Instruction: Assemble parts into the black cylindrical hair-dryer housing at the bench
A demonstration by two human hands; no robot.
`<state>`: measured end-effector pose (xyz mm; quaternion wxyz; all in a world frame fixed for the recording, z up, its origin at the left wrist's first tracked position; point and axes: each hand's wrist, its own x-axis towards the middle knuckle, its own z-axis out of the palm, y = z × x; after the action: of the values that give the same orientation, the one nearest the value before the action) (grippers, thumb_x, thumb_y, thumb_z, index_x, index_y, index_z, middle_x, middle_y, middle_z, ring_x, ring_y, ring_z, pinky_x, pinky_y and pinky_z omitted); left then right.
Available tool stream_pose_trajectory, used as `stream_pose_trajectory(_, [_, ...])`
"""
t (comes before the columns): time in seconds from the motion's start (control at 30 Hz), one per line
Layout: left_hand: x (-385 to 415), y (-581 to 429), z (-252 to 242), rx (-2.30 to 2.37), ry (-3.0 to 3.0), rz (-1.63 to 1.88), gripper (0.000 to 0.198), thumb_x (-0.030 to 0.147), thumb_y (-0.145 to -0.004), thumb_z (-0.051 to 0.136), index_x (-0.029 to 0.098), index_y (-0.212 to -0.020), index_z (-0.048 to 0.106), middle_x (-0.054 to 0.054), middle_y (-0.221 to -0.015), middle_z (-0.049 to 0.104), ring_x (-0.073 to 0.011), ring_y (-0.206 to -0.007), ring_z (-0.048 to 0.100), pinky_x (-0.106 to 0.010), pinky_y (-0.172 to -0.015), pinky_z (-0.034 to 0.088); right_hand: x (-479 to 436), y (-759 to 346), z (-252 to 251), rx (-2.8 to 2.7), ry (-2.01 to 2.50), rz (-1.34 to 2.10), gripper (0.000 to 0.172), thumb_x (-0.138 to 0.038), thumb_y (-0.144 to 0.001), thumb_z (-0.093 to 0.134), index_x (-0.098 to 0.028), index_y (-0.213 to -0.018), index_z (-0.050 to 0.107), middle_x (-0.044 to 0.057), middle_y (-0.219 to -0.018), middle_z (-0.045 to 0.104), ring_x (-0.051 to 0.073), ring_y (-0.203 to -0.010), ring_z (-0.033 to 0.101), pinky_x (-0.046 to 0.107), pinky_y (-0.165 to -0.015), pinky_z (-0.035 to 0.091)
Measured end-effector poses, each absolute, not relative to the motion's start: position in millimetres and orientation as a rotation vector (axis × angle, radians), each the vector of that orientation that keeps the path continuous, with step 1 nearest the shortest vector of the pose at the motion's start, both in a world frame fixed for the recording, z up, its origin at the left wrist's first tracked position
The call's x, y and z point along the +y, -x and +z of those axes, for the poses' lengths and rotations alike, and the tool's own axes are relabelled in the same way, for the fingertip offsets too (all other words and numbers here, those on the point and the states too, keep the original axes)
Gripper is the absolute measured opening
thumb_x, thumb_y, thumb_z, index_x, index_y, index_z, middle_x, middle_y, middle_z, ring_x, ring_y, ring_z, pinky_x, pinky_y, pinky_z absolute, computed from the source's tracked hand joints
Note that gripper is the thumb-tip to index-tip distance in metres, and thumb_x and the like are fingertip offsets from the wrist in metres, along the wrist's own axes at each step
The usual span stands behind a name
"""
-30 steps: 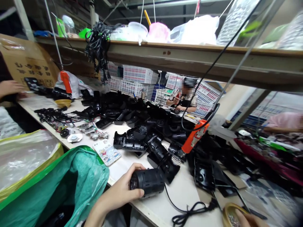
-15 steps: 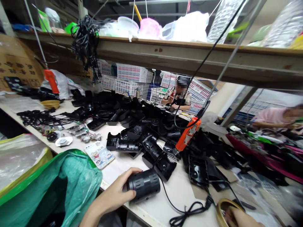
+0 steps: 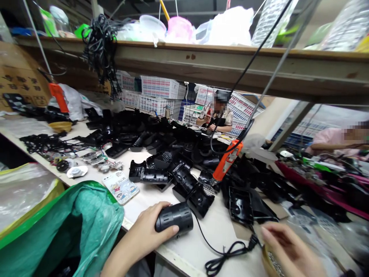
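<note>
My left hand grips a black cylindrical motor housing lying on its side near the front edge of the white workbench. A black power cord runs from the housing and coils to its right. My right hand hovers over a round yellow-rimmed bowl of small screws at the lower right, fingers bent and apart; whether it holds a screw is hidden by blur. An orange electric screwdriver hangs on a cable above the bench.
Several black plastic shells are piled across the bench. A green bag hangs at the front left, beside a phone and small metal parts. Two other people work behind the shelf.
My right hand has risen from the screw bowl and come further into view. The left hand keeps its hold on the housing, which has turned a little. The view drifted slightly right.
</note>
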<state>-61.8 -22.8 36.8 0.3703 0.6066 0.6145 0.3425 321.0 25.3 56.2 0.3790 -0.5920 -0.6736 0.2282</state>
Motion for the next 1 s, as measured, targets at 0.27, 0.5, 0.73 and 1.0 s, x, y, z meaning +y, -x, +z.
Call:
stream_pose_trajectory(0.27, [-19.7, 58.4, 32.9, 1.488, -1.577, 0.919, 0.056, 0.033, -0.078, 0.078, 0.021, -0.128, 0.057, -0.009, -0.13, 0.063, -0.0286, -0.121, 0.058, -0.04, -0.106, 0.043, 58.4, -145.5, 57.5, -1.803, 0.945, 1.245, 0.041, -0.059, -0.094, 0.061, -0.019, -0.095, 0.07, 0.011, -0.097, 0.076, 0.028, -0.096, 0.071, 0.043, -0.092, 0.054])
stream_pose_trajectory(0.5, [-19.1, 60.1, 31.3, 1.452, -1.559, 0.955, 0.057, 0.029, -0.075, 0.079, 0.021, -0.127, 0.057, -0.008, -0.129, 0.063, -0.0277, -0.121, 0.058, -0.038, -0.106, 0.043, 77.3, -138.3, 36.2, -1.882, 0.933, 1.243, 0.04, -0.057, -0.09, 0.068, -0.019, -0.084, 0.078, 0.009, -0.09, 0.077, 0.027, -0.09, 0.069, 0.039, -0.086, 0.05])
stream_pose_trajectory(0.73, [-19.9, 58.5, 34.4, 1.444, -1.546, 0.996, 0.054, 0.026, -0.074, 0.078, 0.024, -0.124, 0.059, -0.006, -0.126, 0.064, -0.0277, -0.12, 0.059, -0.037, -0.104, 0.043, 75.6, -137.8, 37.5, -1.847, 0.88, 1.307, 0.041, -0.059, -0.087, 0.072, -0.019, -0.085, 0.079, 0.01, -0.097, 0.077, 0.026, -0.095, 0.069, 0.04, -0.092, 0.051])
stream_pose_trajectory(1.0, [-19.3, 58.5, 31.1, 1.447, -1.562, 1.008, 0.054, 0.027, -0.075, 0.078, 0.023, -0.125, 0.059, -0.007, -0.127, 0.064, -0.0283, -0.121, 0.059, -0.039, -0.106, 0.044, 75.0, -134.3, 36.3, -1.85, 0.901, 1.225, 0.038, -0.058, -0.085, 0.073, -0.02, -0.081, 0.079, 0.011, -0.097, 0.077, 0.029, -0.097, 0.069, 0.044, -0.094, 0.05])
